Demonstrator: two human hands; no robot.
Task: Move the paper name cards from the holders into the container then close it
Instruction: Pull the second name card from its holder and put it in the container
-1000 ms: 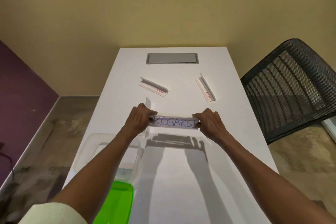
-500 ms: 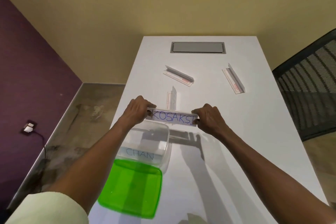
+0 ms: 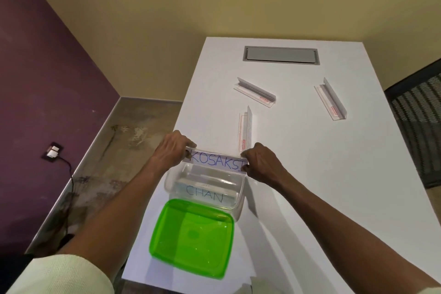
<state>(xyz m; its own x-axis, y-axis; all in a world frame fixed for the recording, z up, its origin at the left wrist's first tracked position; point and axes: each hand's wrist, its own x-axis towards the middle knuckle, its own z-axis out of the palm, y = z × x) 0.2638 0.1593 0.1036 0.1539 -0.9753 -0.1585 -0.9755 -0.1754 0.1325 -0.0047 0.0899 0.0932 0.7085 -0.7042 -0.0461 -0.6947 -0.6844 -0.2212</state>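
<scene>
- Your left hand is bare — no glove, ring or watch shows on it.
- Your right hand is likewise bare.
- Your forearms are uncovered.
- A pale cream, soft knit sleeve is pushed up on your left arm — plain, unmarked.

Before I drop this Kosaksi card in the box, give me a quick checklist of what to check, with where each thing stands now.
1. Card held at both ends: ok. Left hand and right hand pinch the Kosaksi card.
2. Card over the opening: ok, it hangs above the far rim of the clear box.
3. Box open: ok. The green lid lies off it, against the near side.
4. Room inside: ok, the Chan card lies flat at the bottom.
5. Holders emptied: ok for the three holders in view; others out of frame, cannot tell.
6. Lid within reach for closing: ok.
</scene>
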